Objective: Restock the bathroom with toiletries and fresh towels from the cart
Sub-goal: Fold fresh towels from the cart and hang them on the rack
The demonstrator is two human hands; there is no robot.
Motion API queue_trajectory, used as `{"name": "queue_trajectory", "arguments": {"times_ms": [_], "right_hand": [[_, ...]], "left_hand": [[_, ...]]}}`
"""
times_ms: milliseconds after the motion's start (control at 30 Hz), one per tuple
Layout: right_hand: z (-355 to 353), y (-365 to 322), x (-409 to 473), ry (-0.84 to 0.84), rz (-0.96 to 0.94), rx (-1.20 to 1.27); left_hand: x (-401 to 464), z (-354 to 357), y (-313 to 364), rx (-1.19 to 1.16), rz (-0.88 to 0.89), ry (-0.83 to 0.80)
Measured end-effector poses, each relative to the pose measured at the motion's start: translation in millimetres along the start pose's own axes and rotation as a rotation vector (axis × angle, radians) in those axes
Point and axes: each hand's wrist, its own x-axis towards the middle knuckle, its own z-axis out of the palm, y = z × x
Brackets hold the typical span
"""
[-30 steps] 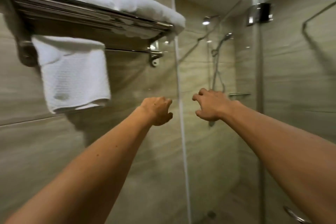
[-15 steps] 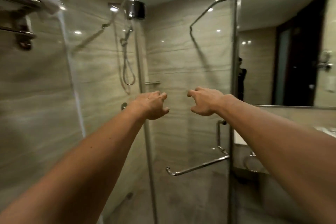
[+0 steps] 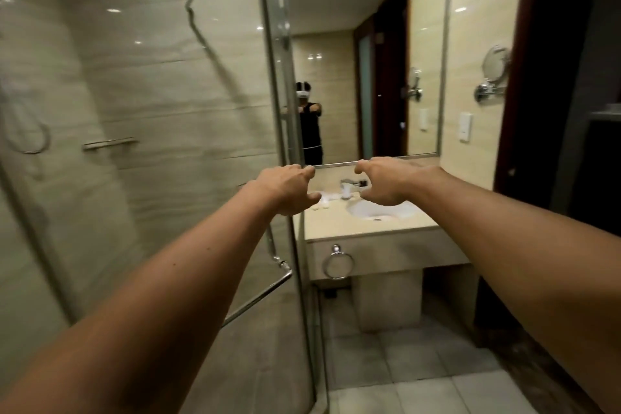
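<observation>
Both hands are empty — left hand (image 3: pixel 285 188) and right hand (image 3: pixel 386 183) held out with fingers loosely curled. Small white toiletries (image 3: pixel 325 199) sit on the worktop (image 3: pixel 336 228) beside the sink (image 3: pixel 383 210); likely light, slippery — pinch their sides. No cart shows; the shower's glass door (image 3: pixel 201 144) crowds the left.

Clear glass shower door (image 3: pixel 201 111), shiny chrome towel ring (image 3: pixel 337 265), glossy stone counter (image 3: pixel 339 223), white glazed basin (image 3: pixel 381 210)
</observation>
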Motion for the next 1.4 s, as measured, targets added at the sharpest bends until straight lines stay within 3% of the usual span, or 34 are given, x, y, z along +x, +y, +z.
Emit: {"name": "queue_trajectory", "arguments": {"times_ms": [467,600,900,1400], "right_hand": [[44.7,185.6,51.0,-0.092,0.496,-0.030],[50.6,241.2,51.3,-0.095,0.606,-0.036],[57.6,403.8,55.7,-0.150,0.813,-0.054],[89.1,644.4,63.9,-0.184,1.070,-0.077]], "left_hand": [[243.9,74.3,121.4,-0.183,0.422,0.042],[298.7,91.0,181.5,-0.308,0.540,0.055],[441.3,101.7,319.7,-0.260,0.759,0.148],[618.2,97.2,564.1,-0.385,1.037,0.138]]}}
